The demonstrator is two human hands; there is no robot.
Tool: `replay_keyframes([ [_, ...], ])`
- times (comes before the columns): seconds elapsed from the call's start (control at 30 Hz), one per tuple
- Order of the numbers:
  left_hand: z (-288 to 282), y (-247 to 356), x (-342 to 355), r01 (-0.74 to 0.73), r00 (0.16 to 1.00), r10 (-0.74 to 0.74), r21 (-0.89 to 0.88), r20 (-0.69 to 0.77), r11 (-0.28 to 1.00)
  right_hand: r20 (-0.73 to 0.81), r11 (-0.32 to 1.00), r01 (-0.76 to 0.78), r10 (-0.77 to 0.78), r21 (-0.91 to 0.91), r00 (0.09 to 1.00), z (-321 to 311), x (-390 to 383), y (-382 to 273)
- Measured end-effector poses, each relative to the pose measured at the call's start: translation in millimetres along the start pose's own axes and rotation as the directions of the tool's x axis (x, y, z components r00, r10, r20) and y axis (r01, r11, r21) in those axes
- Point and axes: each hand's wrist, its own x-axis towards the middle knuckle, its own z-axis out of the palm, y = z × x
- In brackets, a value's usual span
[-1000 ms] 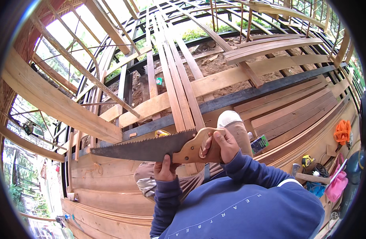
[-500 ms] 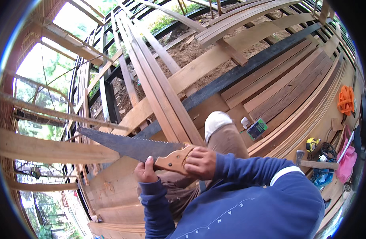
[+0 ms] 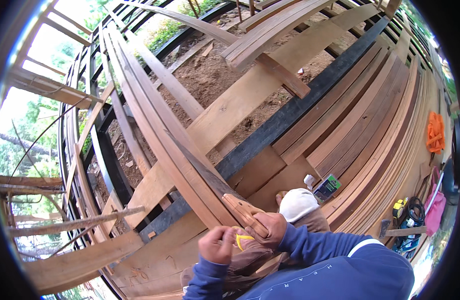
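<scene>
My right hand [image 3: 271,229] is wrapped round the wooden handle of a hand saw [image 3: 242,211]. The saw's dark blade [image 3: 202,165] reaches forward and left, seen nearly edge-on along several long reddish-brown boards [image 3: 155,122]. Whether the teeth touch the wood, I cannot tell. Beside the handle, on its left, my left hand [image 3: 217,245] is raised off the saw with its fingers curled and nothing visible in them. A yellow sandal strap [image 3: 245,240] shows between the hands, and a white-covered knee [image 3: 299,205] is just right of the handle.
A black beam [image 3: 310,95] crosses ahead, with pale planks [image 3: 235,110] over bare soil. Stacked boards [image 3: 365,117] lie to the right, near a small dark-and-green box [image 3: 327,186]. Farther right are an orange bundle [image 3: 435,132], a tape measure [image 3: 399,207] and a hammer [image 3: 402,231].
The saw has swung from pointing left across my lap to lying along the boards. My left hand has let go of the blade and curled up. The view has shifted.
</scene>
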Motion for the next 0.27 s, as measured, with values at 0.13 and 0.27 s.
replay_keyframes([
  [0.13,28,4,39,-0.164,0.966,0.129,0.146,0.226,0.976,0.04,0.979,-0.176,0.181,-0.107,0.983,-8,1,27],
  [0.27,42,-10,63,0.075,0.915,-0.085,0.04,0.395,0.996,0.012,0.958,-0.256,0.26,-0.126,0.966,-6,-7,37],
])
